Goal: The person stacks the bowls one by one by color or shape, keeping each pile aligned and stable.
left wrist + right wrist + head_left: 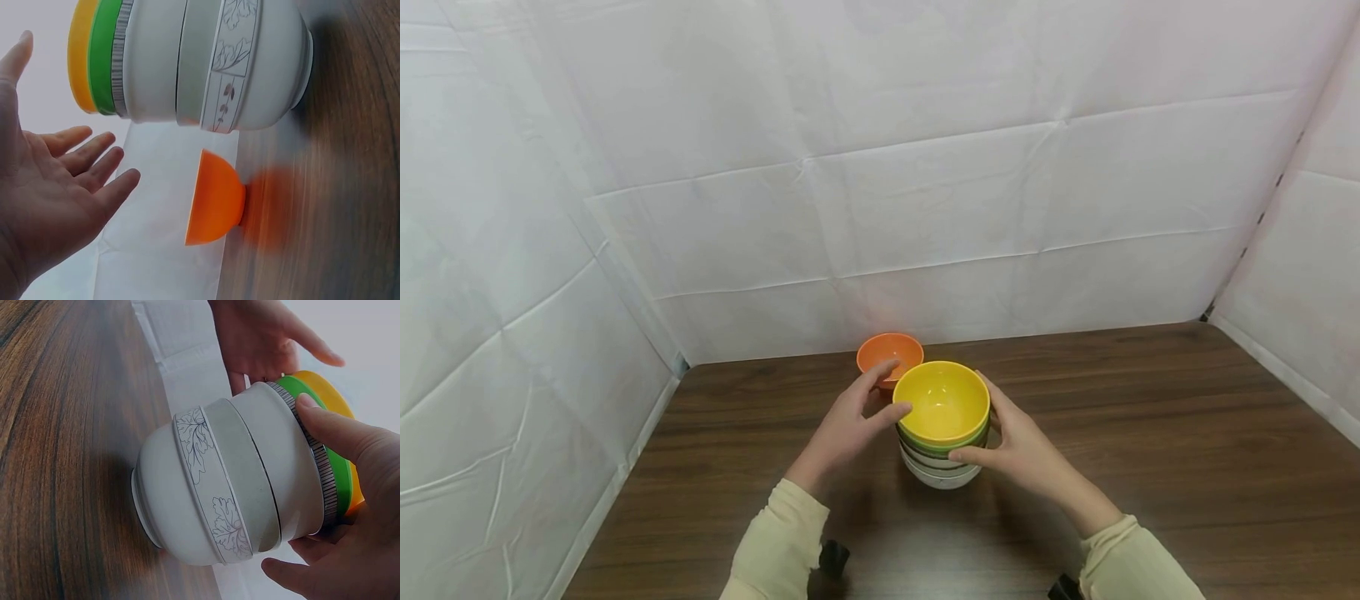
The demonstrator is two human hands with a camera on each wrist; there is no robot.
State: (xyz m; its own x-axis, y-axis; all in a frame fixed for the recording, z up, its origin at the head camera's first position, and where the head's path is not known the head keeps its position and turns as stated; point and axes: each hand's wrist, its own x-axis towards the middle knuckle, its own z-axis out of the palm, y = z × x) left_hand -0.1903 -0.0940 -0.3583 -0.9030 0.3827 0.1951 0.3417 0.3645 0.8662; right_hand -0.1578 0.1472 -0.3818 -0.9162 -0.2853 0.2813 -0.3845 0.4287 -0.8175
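A stack of nested bowls (942,404) stands upright on the table, with a yellow bowl (325,394) on top. Below it come a green bowl (103,56), a bowl with a striped rim (312,456), and white and grey-green bowls. The lowest is white with a leaf-pattern band (203,481). My right hand (1022,446) holds the upper stack from the right, thumb on the striped rim and fingers round the other side. To the left, my left hand (853,417) is spread beside the yellow rim, palm facing the stack. An orange bowl (887,354) sits behind the stack.
The dark wooden table (1150,433) meets a white sheet wall (925,200) just behind the orange bowl. More white sheeting (497,333) rises along the left side and along the right. Black straps (833,558) show near the sleeves.
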